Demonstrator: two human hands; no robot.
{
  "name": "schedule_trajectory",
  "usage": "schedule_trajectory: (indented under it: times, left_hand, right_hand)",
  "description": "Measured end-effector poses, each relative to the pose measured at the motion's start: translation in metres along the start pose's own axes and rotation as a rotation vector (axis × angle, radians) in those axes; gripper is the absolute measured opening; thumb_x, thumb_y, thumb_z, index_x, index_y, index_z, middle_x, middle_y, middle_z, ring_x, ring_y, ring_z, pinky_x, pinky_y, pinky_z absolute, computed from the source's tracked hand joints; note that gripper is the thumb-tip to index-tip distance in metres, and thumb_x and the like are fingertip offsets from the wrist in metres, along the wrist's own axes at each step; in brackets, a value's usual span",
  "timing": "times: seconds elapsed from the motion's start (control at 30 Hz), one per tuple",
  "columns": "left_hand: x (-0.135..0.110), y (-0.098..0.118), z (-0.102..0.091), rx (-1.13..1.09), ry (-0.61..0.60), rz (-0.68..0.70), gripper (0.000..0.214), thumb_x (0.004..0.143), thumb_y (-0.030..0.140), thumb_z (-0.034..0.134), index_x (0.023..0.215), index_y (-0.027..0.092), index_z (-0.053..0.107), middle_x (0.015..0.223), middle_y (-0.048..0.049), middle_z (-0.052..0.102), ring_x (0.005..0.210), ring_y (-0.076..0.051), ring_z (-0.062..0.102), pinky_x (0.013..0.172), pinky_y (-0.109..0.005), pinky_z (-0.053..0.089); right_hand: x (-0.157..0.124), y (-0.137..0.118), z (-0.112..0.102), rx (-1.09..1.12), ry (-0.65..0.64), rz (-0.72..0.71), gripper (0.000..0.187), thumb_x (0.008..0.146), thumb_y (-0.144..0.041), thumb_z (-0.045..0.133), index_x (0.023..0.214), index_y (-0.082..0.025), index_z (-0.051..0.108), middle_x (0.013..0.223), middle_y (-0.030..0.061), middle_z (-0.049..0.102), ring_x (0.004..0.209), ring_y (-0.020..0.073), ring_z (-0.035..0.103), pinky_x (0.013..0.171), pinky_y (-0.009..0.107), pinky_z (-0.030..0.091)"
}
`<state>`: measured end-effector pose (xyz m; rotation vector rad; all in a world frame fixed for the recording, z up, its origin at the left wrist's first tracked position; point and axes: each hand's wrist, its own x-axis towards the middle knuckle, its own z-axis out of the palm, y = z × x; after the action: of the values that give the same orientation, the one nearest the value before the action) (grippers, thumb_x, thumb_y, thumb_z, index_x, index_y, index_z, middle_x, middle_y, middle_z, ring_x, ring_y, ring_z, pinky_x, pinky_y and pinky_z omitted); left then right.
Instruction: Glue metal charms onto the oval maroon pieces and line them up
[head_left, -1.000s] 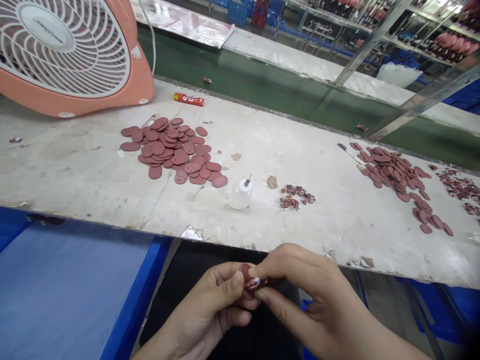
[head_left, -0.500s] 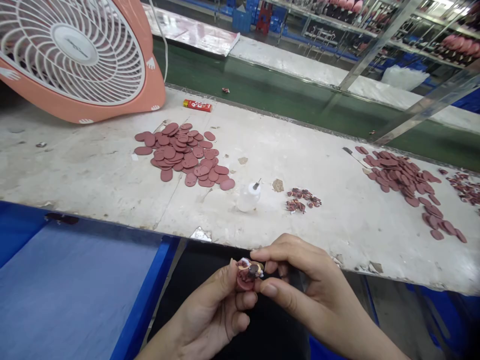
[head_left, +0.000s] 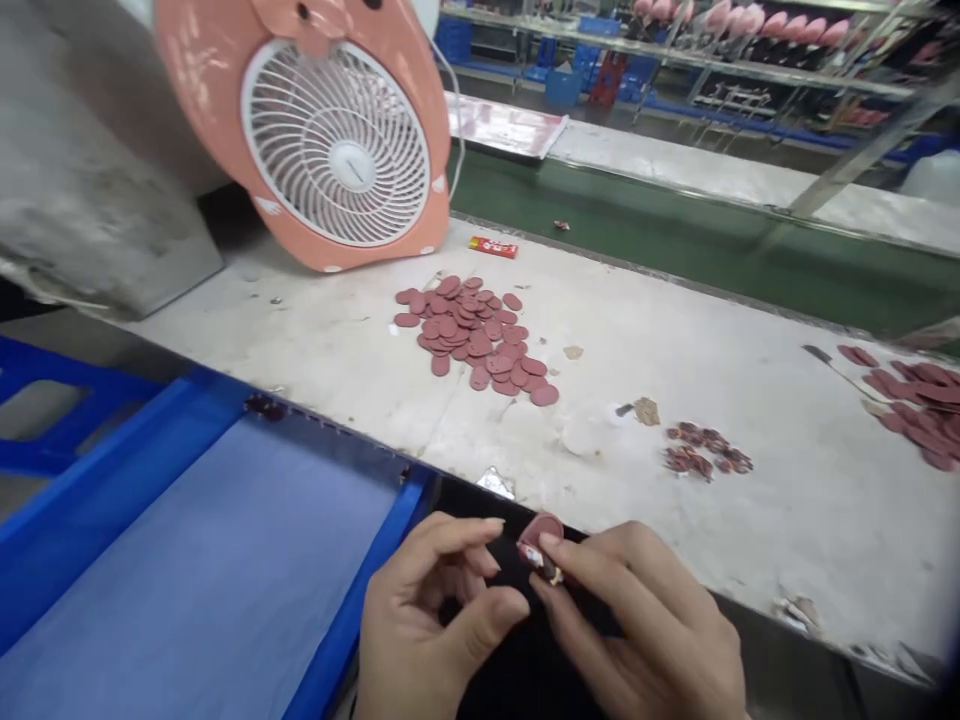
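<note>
My right hand point(head_left: 637, 625) pinches a small maroon oval disc point(head_left: 541, 540) between thumb and forefinger, with a small decorated piece point(head_left: 541, 565) stuck on its face. My left hand point(head_left: 431, 620) is just left of the disc, its fingers apart and holding nothing. On the bench top point(head_left: 787, 530) lies a heap of plain maroon discs point(head_left: 476, 335). A small cluster of decorated pieces point(head_left: 705, 455) lies further right, and a second heap of discs point(head_left: 919, 405) runs off the right edge. A white plastic bottle point(head_left: 589, 435) is faint against the bench.
A peach-coloured desk fan point(head_left: 337, 140) stands at the bench's far left, near a small red packet point(head_left: 493, 247). A thin-bladed knife point(head_left: 829, 360) lies by the right heap. A blue-framed cloth surface point(head_left: 202, 540) is on my left, with a green floor and shelves beyond.
My left hand has let go of the disc, which now stays in my right hand alone. The whole view has swung left, so the bench items sit further right and the fan shows more fully.
</note>
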<state>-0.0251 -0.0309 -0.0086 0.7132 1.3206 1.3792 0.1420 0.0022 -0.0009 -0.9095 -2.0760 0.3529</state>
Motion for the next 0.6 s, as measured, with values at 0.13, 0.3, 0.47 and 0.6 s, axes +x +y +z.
schedule_trajectory:
  times: [0.13,0.3,0.47,0.6]
  left_hand:
    - [-0.007,0.009,-0.012,0.106,0.097,0.100,0.016,0.063,0.025,0.086,0.076,0.031,0.078,0.066,0.0015,0.061,0.059,-0.013,0.057,0.056,-0.021,0.047]
    - [-0.005,0.003,-0.050,0.206,0.273,0.095,0.009,0.071,0.032,0.080,0.076,0.028,0.073,0.071,0.0010,0.063,0.067,-0.016,0.061,0.063,-0.025,0.050]
    - [0.022,-0.013,-0.126,0.632,0.400,-0.050,0.028,0.079,0.047,0.069,0.089,0.021,0.070,0.090,-0.0069,0.069,0.085,-0.024,0.061,0.069,-0.030,0.048]
    - [0.061,-0.036,-0.171,0.766,0.221,-0.097,0.034,0.082,0.050,0.065,0.091,0.018,0.073,0.093,-0.0082,0.072,0.085,-0.025,0.061,0.074,-0.034,0.047]
  right_hand:
    - [0.006,-0.010,0.033,-0.021,0.051,-0.146,0.031,0.082,-0.005,0.065,0.113,-0.011,0.062,0.069,0.0039,0.063,0.059,0.0146,0.058,0.049,0.026,0.049]
    - [0.020,-0.019,0.048,-0.013,-0.009,-0.222,0.033,0.082,-0.010,0.067,0.114,-0.009,0.062,0.069,0.0039,0.065,0.056,0.0144,0.058,0.049,0.026,0.051]
    - [0.004,-0.004,0.035,-0.053,-0.010,-0.172,0.038,0.080,-0.005,0.068,0.117,-0.013,0.065,0.076,0.0046,0.065,0.064,0.0157,0.060,0.054,0.027,0.051]
    - [-0.019,0.014,0.024,-0.073,-0.022,-0.050,0.037,0.083,-0.008,0.066,0.119,-0.016,0.065,0.082,0.0076,0.065,0.073,0.0195,0.060,0.056,0.030,0.050]
